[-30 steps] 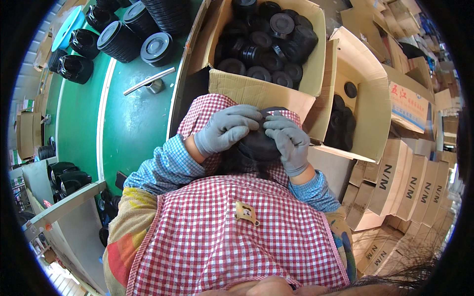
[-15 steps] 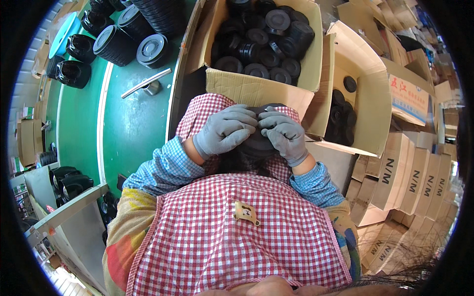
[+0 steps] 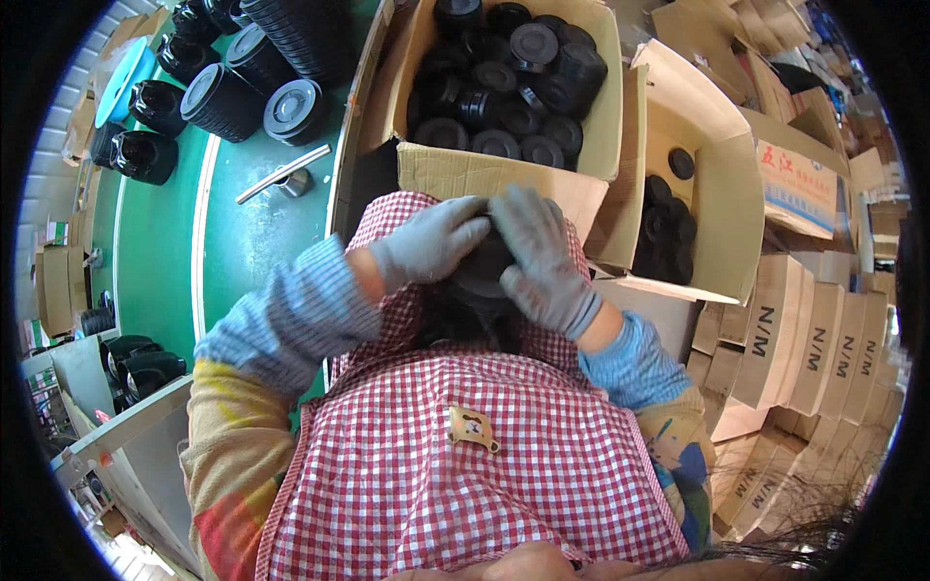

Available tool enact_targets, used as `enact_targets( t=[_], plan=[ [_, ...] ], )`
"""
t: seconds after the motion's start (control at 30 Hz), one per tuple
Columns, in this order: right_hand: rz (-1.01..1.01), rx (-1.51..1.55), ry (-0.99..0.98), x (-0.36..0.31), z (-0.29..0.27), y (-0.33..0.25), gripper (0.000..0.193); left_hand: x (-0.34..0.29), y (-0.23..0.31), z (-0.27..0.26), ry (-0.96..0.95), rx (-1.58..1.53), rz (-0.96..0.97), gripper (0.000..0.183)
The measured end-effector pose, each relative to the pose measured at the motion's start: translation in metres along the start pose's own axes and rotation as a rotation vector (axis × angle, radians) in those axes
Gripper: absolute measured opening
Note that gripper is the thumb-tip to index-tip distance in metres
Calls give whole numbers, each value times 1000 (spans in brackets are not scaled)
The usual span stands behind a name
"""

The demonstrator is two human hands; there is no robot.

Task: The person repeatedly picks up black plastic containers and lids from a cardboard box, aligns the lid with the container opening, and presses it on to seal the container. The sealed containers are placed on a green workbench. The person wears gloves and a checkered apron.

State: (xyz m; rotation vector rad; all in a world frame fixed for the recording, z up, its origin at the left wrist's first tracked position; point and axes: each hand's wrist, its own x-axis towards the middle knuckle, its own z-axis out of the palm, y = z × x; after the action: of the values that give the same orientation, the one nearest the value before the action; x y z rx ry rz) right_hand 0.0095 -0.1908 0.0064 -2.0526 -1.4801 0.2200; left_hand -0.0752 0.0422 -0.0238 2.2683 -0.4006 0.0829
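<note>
A round black part (image 3: 481, 274), like a lid or disc, rests in my lap on the checked apron, partly covered by my hands. My left hand (image 3: 433, 244), in a grey glove, grips its left edge with fingers bent over the top. On the other side my right hand (image 3: 545, 259), gloved alike, lies across the part's right side with the fingers stretched out flat and slightly blurred. The underside of the part is hidden, and darker shapes below it are hard to make out.
Just beyond my lap stands a cardboard box (image 3: 504, 167) full of round black parts. A second open box (image 3: 722, 232) to its right holds several more. On the green table (image 3: 252, 242) at left are stacked black discs (image 3: 228, 102), glossy black housings (image 3: 143, 157) and a metal bar (image 3: 283, 174) over a small cup.
My right hand's fingers have gone from a bent pinch to stretched out over the part. My left hand has shifted slightly left, and its elbow has swung outward.
</note>
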Motion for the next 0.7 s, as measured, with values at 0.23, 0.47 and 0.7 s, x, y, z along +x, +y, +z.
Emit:
enact_targets(
  t=[0.23,0.47,0.7],
  plan=[
    [-309,-116,-147,19,-34,1,95,65,14,-37,-390,-111,-513,34],
    [-438,9,-245,48,-3,-53,75,99,6,-15,-432,41,-470,35],
    [-503,123,-378,52,-40,20,64,43,12,-9,-201,-308,-392,38]
  ],
)
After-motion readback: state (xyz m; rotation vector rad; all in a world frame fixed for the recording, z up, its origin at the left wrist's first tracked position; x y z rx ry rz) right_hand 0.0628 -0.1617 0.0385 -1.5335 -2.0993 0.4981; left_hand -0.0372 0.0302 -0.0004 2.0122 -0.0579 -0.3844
